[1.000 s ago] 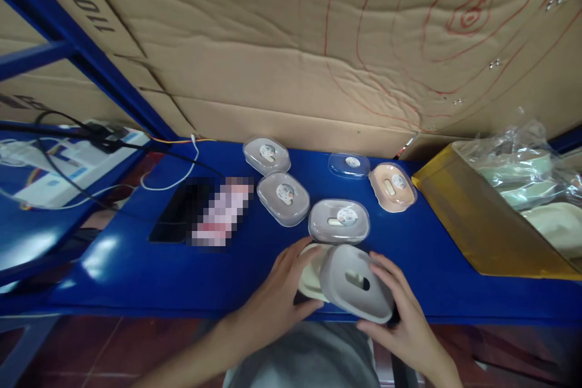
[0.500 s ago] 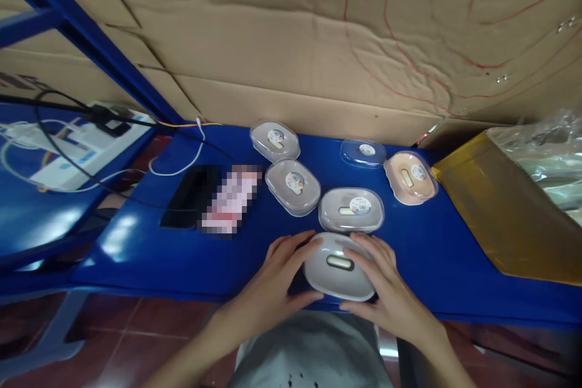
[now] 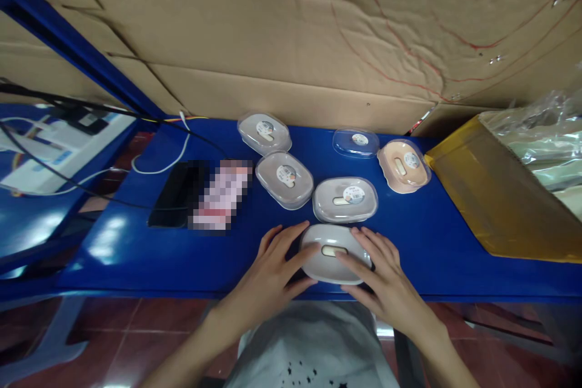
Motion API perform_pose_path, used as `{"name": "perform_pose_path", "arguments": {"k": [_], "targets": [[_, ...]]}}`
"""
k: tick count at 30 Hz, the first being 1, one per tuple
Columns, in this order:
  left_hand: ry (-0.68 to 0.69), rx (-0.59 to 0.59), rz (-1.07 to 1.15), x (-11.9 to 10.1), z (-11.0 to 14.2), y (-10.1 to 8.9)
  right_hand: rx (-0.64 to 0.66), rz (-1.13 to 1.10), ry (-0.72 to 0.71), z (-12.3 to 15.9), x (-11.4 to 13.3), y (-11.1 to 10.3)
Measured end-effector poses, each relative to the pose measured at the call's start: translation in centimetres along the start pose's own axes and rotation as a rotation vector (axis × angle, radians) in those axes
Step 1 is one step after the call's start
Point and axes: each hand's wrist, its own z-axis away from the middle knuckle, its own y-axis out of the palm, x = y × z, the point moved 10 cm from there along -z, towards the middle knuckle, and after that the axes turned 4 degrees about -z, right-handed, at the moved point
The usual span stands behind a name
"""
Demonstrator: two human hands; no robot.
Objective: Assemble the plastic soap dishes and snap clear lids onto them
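Note:
A grey oval lidded container [image 3: 331,252] lies on the blue shelf [image 3: 431,254] at its front edge. My left hand [image 3: 271,267] presses on its left side with fingers spread over the lid. My right hand [image 3: 382,276] presses on its right side, fingers spread, thumb beneath the front rim. Just behind it sits a closed grey container [image 3: 344,199] with a round sticker.
Two more grey containers [image 3: 284,179] [image 3: 264,132], a clear one [image 3: 355,142] and a peach one [image 3: 403,165] stand further back. A black phone [image 3: 175,194] and cables lie left. A yellow box [image 3: 495,200] with plastic-wrapped pieces stands right. Cardboard lines the back.
The grey lid, held tilted above a cream base a second ago, now lies flat on the container. Both hands have come down onto it and press on its sides.

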Motion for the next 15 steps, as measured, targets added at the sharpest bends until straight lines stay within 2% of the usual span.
{"name": "perform_pose_path", "arguments": {"k": [2, 4, 6, 8, 10, 13, 15], "targets": [[0.014, -0.003, -0.006, -0.3, 0.0, -0.2, -0.011, -0.007, -0.024, -0.1, -0.5, -1.3], [0.02, 0.005, 0.009, -0.4, 0.0, -0.2, -0.075, -0.029, -0.028, -1.1, -2.0, -4.0], [0.025, 0.016, 0.029, -0.5, -0.2, -0.3, -0.16, -0.027, -0.014, -3.3, -4.7, -7.2], [0.043, 0.023, 0.045, -0.7, -0.8, -0.4, -0.172, 0.009, 0.042, -6.6, -8.6, -9.2], [0.078, 0.037, 0.048, -1.0, -1.6, -0.6, -0.097, 0.058, 0.095, -10.7, -12.9, -9.3], [0.116, 0.056, 0.051, -1.1, -2.4, -0.8, 0.107, 0.073, 0.157, -16.2, -18.8, -6.9], [0.116, 0.05, 0.065, -0.8, -2.5, -1.0, 0.207, 0.052, 0.183, -18.5, -21.4, -5.2]]}}
